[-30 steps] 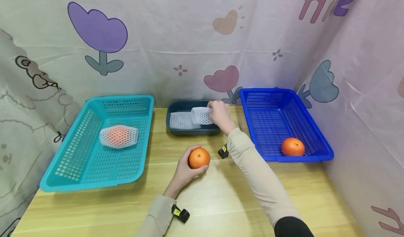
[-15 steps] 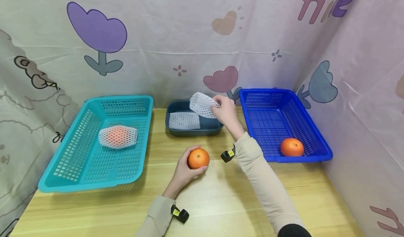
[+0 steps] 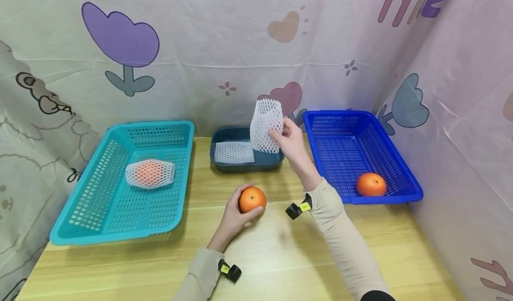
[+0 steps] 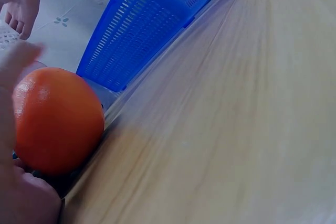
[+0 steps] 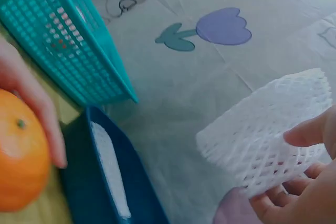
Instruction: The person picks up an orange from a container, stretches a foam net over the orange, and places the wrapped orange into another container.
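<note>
On the table, my left hand (image 3: 235,214) holds an orange (image 3: 253,200), thumb on its near side and fingers round its left. The left wrist view shows the same orange (image 4: 59,121) up close. My right hand (image 3: 294,143) pinches a white foam net sleeve (image 3: 266,125) by its lower right side, raised above the dark blue tray (image 3: 247,168). In the right wrist view the sleeve (image 5: 268,129) hangs between thumb and fingers. Another foam net sleeve (image 3: 234,152) lies flat in the tray's left part.
At left stands a teal basket (image 3: 120,237) with a net-wrapped orange (image 3: 150,174) inside. A blue basket (image 3: 380,200) at right holds a bare orange (image 3: 371,185). A printed curtain (image 3: 224,34) closes off the back and sides of the table (image 3: 276,256).
My right hand has lifted the foam net sleeve up out of the tray and turned it upright, moving slightly right. My left hand and its orange have stayed in place.
</note>
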Available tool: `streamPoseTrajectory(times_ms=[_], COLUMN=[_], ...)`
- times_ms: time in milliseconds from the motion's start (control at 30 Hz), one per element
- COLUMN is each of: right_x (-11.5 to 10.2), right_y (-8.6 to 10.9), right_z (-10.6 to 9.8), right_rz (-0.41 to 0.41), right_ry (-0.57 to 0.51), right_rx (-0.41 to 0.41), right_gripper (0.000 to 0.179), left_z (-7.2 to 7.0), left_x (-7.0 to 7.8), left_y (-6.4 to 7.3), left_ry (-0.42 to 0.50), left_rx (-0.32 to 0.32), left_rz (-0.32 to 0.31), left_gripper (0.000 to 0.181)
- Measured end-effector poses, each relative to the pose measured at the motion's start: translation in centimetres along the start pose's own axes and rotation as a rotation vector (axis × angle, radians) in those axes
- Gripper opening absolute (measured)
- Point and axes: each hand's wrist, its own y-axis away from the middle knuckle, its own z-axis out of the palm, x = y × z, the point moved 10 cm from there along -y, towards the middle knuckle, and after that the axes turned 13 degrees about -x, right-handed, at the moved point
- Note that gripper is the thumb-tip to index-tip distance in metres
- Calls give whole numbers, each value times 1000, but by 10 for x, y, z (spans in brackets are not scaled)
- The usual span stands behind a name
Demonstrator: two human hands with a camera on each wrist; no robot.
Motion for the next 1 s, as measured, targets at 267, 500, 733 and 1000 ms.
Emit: streamPoseTrajectory(times_ms=[267,500,733,1000], right_x=[20,26,19,14], right_y=[26,48,68,86], right_z=[11,13,18,34], right_rz=[24,28,18,-2], right_ry=[-183,-211,-186,-147], right_rx=[-29,-51,-123,-235], right_gripper=[37,40,44,42], left_z=[-12,-36,-26,10], left_x=[5,38,82,81], left_y=[4,-1,-15,-16], left_ry=[189,289,558,857], left_rx=[75,251,91,-145], left_rz=[176,5,-99,-238], left_gripper=[43,36,50,62])
